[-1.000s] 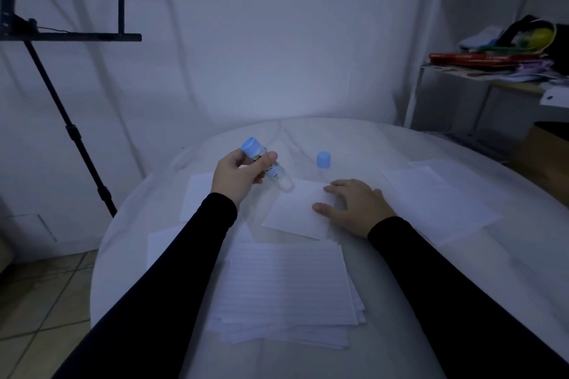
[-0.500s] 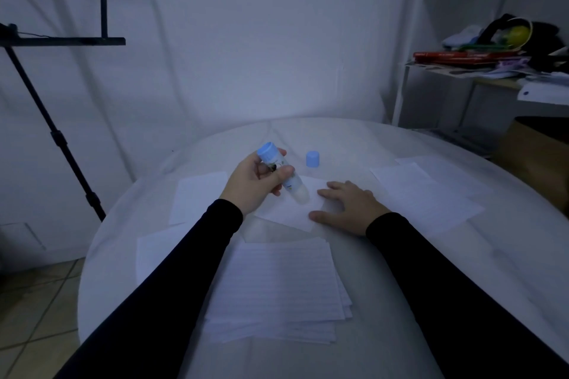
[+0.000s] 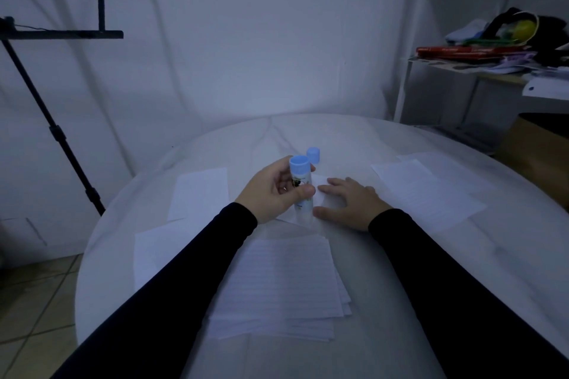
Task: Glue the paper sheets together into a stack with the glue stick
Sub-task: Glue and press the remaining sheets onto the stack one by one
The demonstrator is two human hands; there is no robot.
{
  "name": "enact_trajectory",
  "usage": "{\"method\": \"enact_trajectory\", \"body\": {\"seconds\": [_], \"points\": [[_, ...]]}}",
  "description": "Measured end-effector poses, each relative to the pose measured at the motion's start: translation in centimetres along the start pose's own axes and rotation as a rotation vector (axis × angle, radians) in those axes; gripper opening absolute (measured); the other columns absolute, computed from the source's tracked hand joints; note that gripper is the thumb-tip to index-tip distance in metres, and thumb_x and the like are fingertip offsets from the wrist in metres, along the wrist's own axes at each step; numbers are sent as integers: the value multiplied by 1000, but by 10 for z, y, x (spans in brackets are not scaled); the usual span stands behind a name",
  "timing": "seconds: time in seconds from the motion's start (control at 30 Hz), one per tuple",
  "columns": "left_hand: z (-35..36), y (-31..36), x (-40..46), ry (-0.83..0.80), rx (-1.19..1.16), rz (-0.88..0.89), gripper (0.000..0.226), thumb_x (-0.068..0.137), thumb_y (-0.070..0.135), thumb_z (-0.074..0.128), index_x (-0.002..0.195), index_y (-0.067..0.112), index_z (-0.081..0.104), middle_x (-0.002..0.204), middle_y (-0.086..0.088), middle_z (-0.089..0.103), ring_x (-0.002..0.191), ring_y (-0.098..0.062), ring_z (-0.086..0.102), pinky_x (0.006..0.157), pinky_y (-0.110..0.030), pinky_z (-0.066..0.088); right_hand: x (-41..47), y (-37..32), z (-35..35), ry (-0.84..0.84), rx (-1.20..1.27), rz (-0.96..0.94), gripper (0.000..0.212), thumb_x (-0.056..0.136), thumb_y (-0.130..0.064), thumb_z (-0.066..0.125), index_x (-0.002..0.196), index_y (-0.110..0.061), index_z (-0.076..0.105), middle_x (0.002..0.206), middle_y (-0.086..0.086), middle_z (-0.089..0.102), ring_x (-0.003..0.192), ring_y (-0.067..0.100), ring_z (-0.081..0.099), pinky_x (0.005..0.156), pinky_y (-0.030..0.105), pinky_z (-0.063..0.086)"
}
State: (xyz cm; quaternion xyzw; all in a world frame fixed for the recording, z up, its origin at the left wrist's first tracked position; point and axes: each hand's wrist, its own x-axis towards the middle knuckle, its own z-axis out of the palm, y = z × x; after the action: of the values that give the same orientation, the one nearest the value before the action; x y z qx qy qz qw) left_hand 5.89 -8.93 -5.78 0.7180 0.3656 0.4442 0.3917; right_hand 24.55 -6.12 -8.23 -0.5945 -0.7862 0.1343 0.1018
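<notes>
Left hand (image 3: 272, 191), fingers and thumb curled round one glue stick (image 3: 301, 189), holds it nearly upright, blue end up, lower end on the small sheet (image 3: 323, 204). Right hand (image 3: 348, 201), fingers spread and flat, presses that sheet at 3 o'clock of the stick. One blue cap (image 3: 313, 155) stands at 12 o'clock, just beyond. One lined-paper stack (image 3: 277, 286) lies at 6 o'clock; two loose sheets (image 3: 198, 191) lie at 9 o'clock, two more sheets (image 3: 428, 191) at 3 o'clock. Support: round table (image 3: 431, 271) under white cloth. Room: white wall, black stand (image 3: 55, 129) at 10 o'clock, cluttered shelf (image 3: 492, 71) at 2 o'clock.
</notes>
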Motion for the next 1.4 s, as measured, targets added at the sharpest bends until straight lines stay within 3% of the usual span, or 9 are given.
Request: {"method": "enact_trajectory", "body": {"seconds": [0.37,0.83,0.97,1.2,1.3,1.4], "points": [[-5,0,1,9,52,-9,31,87,0,64,115,11,57,75,5,59,61,2,53,58,-8,41,2,1,-2,-34,84,27,73,80,-63,57,143,-36,34,157,-10,18,146,15,7,115,45,6],[-35,-10,0,87,104,-45,29,86,6,66,112,18,61,85,-13,64,63,-4,55,58,-11,43,0,1,-3,-34,112,31,73,79,-63,59,142,-36,36,156,-12,19,146,14,8,116,43,5],[-47,-13,-2,121,126,-43,29,79,21,69,108,26,62,88,-28,63,67,-15,52,57,-15,43,0,2,-2,-31,100,22,72,80,-62,58,143,-36,35,157,-12,19,146,14,7,116,44,5],[-60,-16,-4,180,165,-46,29,75,28,67,104,32,64,89,-31,61,67,-20,46,57,-23,42,-1,3,-2,-23,120,7,70,81,-61,58,142,-36,36,156,-11,20,146,13,8,117,43,6],[-62,-18,-4,191,168,-34,30,76,29,66,106,31,63,89,-31,63,65,-18,48,56,-19,42,-1,2,-2,-16,96,4,69,82,-61,56,143,-36,35,157,-11,19,146,14,9,117,44,7],[-60,-12,1,318,118,6,34,76,37,67,109,33,59,93,-26,66,66,-14,53,56,-19,44,-2,0,-1,-13,55,-9,66,84,-60,54,143,-37,34,157,-12,18,146,17,8,116,46,6]]}}
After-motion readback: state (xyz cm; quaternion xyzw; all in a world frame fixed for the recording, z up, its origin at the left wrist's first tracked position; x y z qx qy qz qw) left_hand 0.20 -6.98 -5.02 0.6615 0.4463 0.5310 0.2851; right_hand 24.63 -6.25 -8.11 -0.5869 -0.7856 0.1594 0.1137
